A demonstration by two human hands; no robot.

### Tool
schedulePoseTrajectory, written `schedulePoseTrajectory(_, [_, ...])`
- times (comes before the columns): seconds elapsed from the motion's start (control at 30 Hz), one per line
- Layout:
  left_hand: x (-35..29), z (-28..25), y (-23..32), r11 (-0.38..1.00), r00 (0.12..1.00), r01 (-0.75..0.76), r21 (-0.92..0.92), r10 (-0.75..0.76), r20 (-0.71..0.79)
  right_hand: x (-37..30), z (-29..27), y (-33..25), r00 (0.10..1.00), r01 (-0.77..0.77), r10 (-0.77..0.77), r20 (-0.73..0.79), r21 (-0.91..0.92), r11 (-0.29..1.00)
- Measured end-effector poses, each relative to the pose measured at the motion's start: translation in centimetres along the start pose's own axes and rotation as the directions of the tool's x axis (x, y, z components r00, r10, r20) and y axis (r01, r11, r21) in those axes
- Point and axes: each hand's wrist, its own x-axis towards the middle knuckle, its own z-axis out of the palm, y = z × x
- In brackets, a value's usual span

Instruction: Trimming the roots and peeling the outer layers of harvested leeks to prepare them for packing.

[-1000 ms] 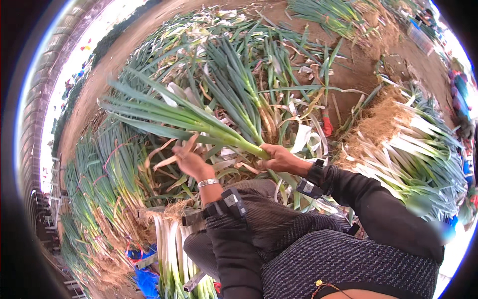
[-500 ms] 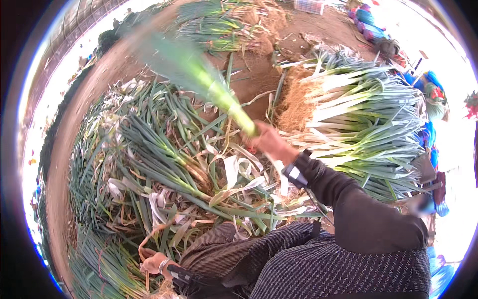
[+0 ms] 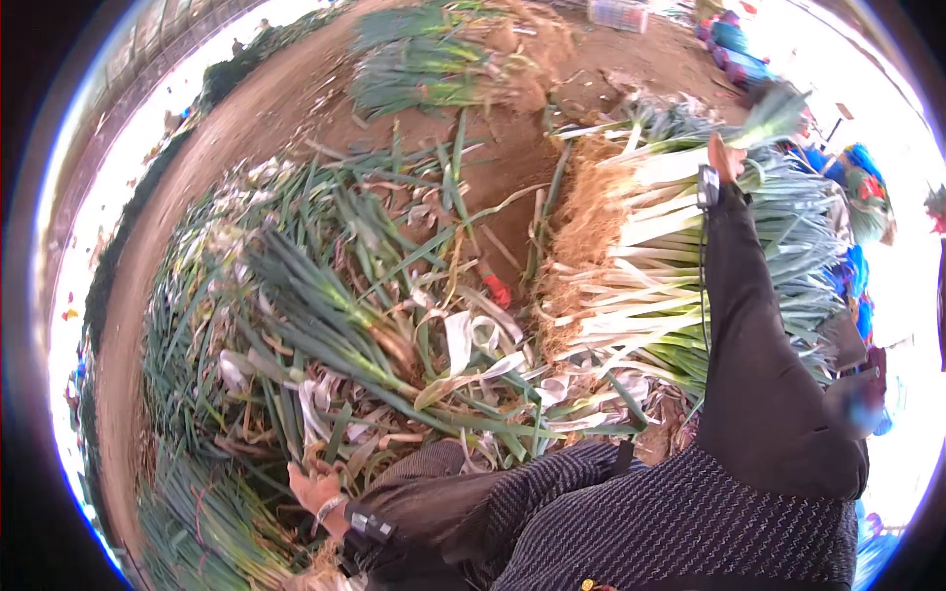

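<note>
My right hand (image 3: 727,160) reaches to the far end of the large leek pile (image 3: 680,227) on the right. Its fingers are closed around a leek (image 3: 774,118) lying across the top, blurred green leaves pointing right. The pile's roots face left, its white stalks run across the middle and its leaves lie to the right. Low on the left, my left hand (image 3: 315,490) is over stripped leaves near my knee, fingers loosely apart and nothing visible in them. Just beyond it lies a loose bunch of untrimmed leeks (image 3: 325,305), roots toward me.
Tangled stripped leaves (image 3: 463,340) cover the ground before me, with a small red item (image 3: 497,290) among them. Another leek bundle (image 3: 212,512) lies at lower left. More leeks (image 3: 424,64) and a pale crate (image 3: 618,14) stand far off. Colourful bundles (image 3: 857,197) line the right side.
My right hand has swung the leek from the middle over to the far right, onto the pile. The brownish strip at my left hand no longer shows; that hand has shifted slightly up and right.
</note>
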Motion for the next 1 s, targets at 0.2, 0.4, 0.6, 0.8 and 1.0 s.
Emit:
schedulePoseTrajectory(0.2, [-2.2,12.5,-0.4,0.498,0.804,-0.545,0.674,0.539,0.252,-13.2,6.1,7.6,0.528,0.559,-0.75,0.398,0.502,0.66])
schedulePoseTrajectory(0.4, [-5.4,17.1,4.3,0.769,0.902,0.355,-0.532,-0.431,-0.022,-47.3,7.5,12.1,-0.423,0.258,-0.18,0.888,0.308,0.916])
schedulePoseTrajectory(0.6, [-6.5,21.2,6.7,0.776,0.894,0.371,-0.51,-0.447,-0.028,-59.6,10.0,16.6,-0.242,0.396,-0.301,0.923,0.377,0.837])
schedulePoseTrajectory(0.8, [-5.5,20.7,8.3,0.853,0.946,0.28,-0.44,-0.323,-0.022,-61.7,8.7,19.7,-0.293,0.798,0.039,0.955,0.222,0.56])
schedulePoseTrajectory(1.0, [-5.2,20.6,8.4,0.849,0.944,0.292,-0.439,-0.329,-0.008,-59.4,4.5,11.6,-0.697,0.264,0.084,0.712,0.146,0.953])
